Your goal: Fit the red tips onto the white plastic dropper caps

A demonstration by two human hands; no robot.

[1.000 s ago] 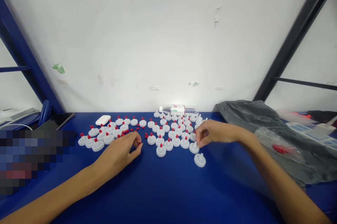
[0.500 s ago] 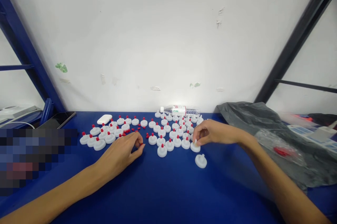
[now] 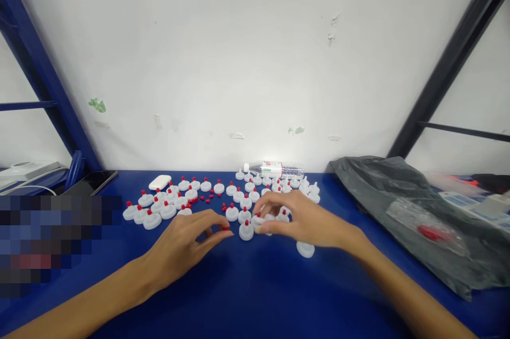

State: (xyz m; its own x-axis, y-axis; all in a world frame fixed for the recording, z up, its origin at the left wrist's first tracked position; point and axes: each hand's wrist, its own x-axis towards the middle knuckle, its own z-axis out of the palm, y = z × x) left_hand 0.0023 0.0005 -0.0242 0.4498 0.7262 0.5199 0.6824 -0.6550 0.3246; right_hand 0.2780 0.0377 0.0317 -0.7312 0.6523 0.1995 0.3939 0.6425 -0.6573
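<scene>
My left hand (image 3: 191, 238) is closed in a pinch on a small red cap (image 3: 226, 228) between thumb and fingertips. My right hand (image 3: 298, 217) has its thumb and fingers closed round a white round nozzle lid (image 3: 261, 221), mostly covered by the fingers and slightly blurred. Just left of that hand stands a white lid with a red tip (image 3: 246, 231). Partly under the right wrist is an uncapped white lid (image 3: 305, 249). Several loose red caps (image 3: 207, 200) lie behind my left hand, among more red-tipped white lids (image 3: 152, 220).
A clear plastic bottle (image 3: 273, 169) lies along the wall behind several uncapped lids (image 3: 314, 188). A white case (image 3: 160, 182) and a dark phone-like device (image 3: 90, 184) are at the back left. Grey plastic sheeting (image 3: 370, 190) with a clear bag of red pieces (image 3: 430, 230) covers the right.
My right hand has moved left with the white lid, off its place beside the other lids. My left hand has come a little right and nearer, still pinching the red cap.
</scene>
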